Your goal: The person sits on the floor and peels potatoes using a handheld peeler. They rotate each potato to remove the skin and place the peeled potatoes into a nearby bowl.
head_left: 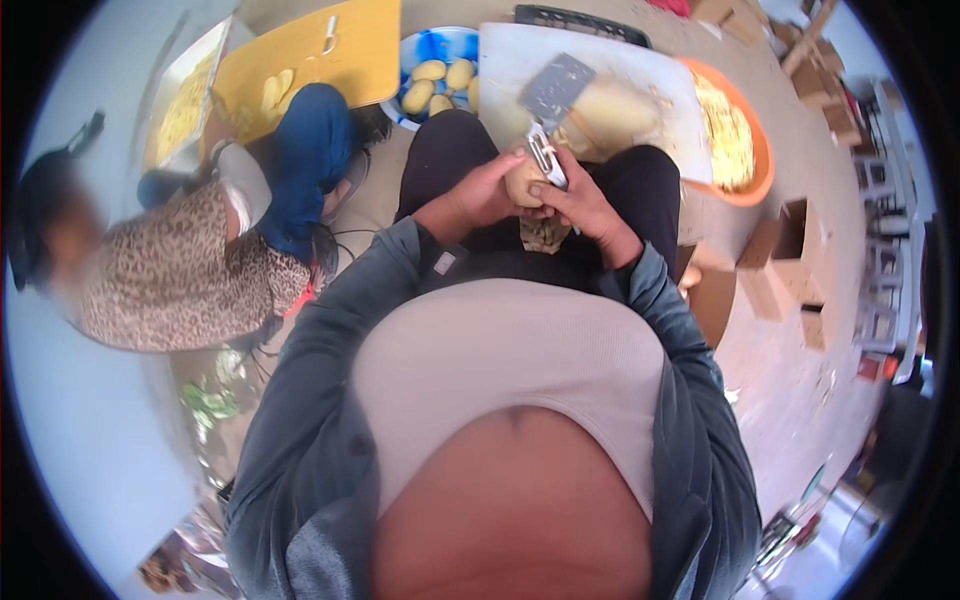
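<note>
Between my knees my left hand is closed around a pale potato. My right hand grips a white-handled peeler, whose metal head points up beside the potato; its fingers also come against the potato's side. Beyond my hands, a wide-bladed cleaver rests on a white cutting board. A blue and white basin with several peeled potatoes stands at the far left of the board.
An orange basin of shredded potato is right of the board. To the left a person sits by a yellow board with a peeler and potato slices; a white tray of shreds adjoins it. Cardboard boxes stand at right.
</note>
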`<state>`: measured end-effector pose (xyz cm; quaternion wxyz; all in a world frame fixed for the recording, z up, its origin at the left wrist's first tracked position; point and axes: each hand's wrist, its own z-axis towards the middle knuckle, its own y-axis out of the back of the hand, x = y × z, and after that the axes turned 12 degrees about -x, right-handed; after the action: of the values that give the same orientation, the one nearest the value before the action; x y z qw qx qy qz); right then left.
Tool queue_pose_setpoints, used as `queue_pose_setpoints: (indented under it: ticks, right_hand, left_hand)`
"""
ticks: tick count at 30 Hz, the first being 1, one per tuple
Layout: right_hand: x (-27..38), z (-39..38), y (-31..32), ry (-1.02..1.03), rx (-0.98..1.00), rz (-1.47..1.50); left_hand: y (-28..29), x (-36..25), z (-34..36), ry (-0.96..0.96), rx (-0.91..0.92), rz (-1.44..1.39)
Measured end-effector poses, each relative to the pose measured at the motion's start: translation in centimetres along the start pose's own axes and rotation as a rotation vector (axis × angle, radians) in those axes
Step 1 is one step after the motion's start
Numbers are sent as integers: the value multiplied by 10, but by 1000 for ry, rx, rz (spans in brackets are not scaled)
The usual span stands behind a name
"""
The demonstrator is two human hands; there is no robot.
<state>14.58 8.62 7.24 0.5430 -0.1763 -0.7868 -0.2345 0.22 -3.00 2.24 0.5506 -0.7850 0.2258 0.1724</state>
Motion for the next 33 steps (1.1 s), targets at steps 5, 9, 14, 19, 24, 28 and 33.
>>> queue_pose_setpoints:
  ticks: [5, 9, 14, 19, 24, 28, 33]
  right_hand:
    - [-24, -8, 17, 31, -59, -6]
    - [-31, -8, 29, 49, -248, 109]
    - [-45, -10, 30, 113, -221, 62]
    - [-48, -9, 22, 334, -297, -152]
    - [-44, -15, 22, 391, -304, -226]
    - [-45, -18, 23, 408, -326, -230]
    - [-45, -22, 22, 423, -354, -239]
  left_hand:
    - [-2, 5, 8, 5, 20, 145]
    - [-2, 4, 4, 69, -116, 202]
    - [-3, 6, 3, 67, -164, 229]
    - [-4, 7, 0, 70, -171, 285]
    - [-5, 10, -1, 76, -150, 358]
    - [-11, 12, -2, 90, -165, 311]
    - [-10, 16, -2, 70, -172, 320]
